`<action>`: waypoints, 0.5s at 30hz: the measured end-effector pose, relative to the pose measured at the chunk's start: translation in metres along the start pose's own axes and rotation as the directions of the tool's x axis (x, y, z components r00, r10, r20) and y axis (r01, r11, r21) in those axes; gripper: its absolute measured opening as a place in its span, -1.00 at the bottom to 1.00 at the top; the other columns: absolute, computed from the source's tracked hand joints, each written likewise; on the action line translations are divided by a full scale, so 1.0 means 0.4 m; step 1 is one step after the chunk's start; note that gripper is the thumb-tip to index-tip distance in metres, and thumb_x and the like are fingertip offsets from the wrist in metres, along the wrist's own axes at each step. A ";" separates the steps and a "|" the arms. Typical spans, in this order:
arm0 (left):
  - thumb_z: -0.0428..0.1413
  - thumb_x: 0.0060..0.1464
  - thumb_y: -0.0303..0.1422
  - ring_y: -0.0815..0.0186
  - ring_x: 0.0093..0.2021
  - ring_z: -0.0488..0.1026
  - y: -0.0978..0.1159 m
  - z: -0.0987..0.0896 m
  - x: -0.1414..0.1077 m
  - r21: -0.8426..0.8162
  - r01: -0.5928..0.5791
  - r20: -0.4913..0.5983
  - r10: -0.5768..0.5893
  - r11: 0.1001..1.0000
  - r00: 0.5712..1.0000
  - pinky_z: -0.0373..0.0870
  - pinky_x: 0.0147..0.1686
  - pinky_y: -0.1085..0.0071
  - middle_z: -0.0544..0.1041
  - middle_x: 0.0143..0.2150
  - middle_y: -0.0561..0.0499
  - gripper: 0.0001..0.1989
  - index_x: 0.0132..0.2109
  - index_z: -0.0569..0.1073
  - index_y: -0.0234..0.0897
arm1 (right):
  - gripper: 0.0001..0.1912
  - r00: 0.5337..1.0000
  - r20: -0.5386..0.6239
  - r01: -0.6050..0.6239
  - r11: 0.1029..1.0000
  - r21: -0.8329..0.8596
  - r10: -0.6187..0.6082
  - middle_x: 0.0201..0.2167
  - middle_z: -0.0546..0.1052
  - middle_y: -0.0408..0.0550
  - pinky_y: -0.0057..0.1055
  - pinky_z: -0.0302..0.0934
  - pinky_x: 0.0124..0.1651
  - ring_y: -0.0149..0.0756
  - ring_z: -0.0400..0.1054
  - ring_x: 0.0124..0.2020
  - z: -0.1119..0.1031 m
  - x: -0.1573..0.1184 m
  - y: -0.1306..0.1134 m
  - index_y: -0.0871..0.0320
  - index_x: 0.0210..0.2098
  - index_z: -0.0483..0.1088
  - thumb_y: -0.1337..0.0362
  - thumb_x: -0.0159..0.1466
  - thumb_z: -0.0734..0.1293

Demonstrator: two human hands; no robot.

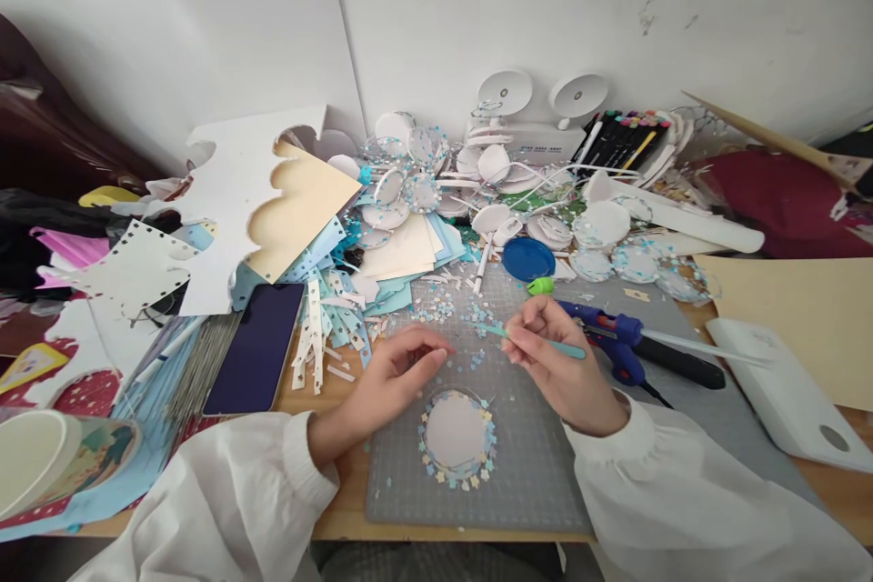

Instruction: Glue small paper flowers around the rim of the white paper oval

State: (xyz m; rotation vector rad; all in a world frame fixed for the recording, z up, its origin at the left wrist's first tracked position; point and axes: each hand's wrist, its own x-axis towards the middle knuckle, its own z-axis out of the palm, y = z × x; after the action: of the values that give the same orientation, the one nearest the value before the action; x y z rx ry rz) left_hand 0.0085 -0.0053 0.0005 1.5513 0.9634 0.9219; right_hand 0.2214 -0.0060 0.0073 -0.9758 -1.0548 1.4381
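Fingers (536, 347) of the R hand (579, 382): closed in a pen-style pinch on the teal tool (571, 349). L hand (397, 373): loosely curled, thumb & index tips close tog.; no held item visible, tiny bit btwn tips can't be ruled out.

Surface (345, 509): wood, w/ grey mat (532, 477) on top. Work over the mat; bits should show up well against grey. Glue gun (607, 325): just beyond R hand; keep R sleeve (655, 455) clear of it. L hand: best kept raised, so the cuff doesn't drag bits.

Disc (456, 430): flat on mat, nearer the body than both hands, btwn them, touching neither. White, round, plain centre; rim ringed w/ pastel stars (440, 476) (blue, yellow, white), unevenly spaced; thin strand appears to curve round the edge.

Tool: hold lightly, low angle; slow strokes should limit scatter. Tip is at the loose stars (442, 311); contact n/a (can't tell).
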 end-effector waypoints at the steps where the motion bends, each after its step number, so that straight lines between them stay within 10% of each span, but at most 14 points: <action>1: 0.09 0.17 -0.33 0.29 -0.20 0.41 0.000 0.000 0.001 -0.044 0.018 -0.003 -0.018 0.999 1.000 0.29 -0.18 0.41 0.50 -0.25 -0.07 -0.82 -0.22 0.53 -0.34 | -0.72 0.998 0.034 -0.063 0.996 0.067 0.060 -0.52 0.39 -0.26 -0.60 0.13 -0.48 -0.52 0.31 -0.50 0.002 -0.001 -0.001 0.10 -0.38 0.17 0.27 0.17 0.41; 15: 0.19 0.06 -0.38 0.41 -0.32 0.36 -0.001 0.000 0.004 -0.237 0.090 0.033 -0.084 0.967 0.996 0.29 -0.30 0.51 0.47 -0.34 0.03 -0.91 -0.29 0.53 -0.32 | -0.73 0.953 0.213 -0.244 0.961 0.128 0.214 -0.52 0.39 -0.26 -0.61 0.13 -0.47 -0.54 0.31 -0.49 0.012 -0.005 0.008 0.12 -0.38 0.18 0.27 0.19 0.41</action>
State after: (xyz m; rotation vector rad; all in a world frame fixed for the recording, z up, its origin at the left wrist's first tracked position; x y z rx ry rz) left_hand 0.0090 -0.0038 0.0004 1.3041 0.8636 0.9202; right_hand 0.2163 -0.0086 0.0056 -0.8791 -0.9787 1.8116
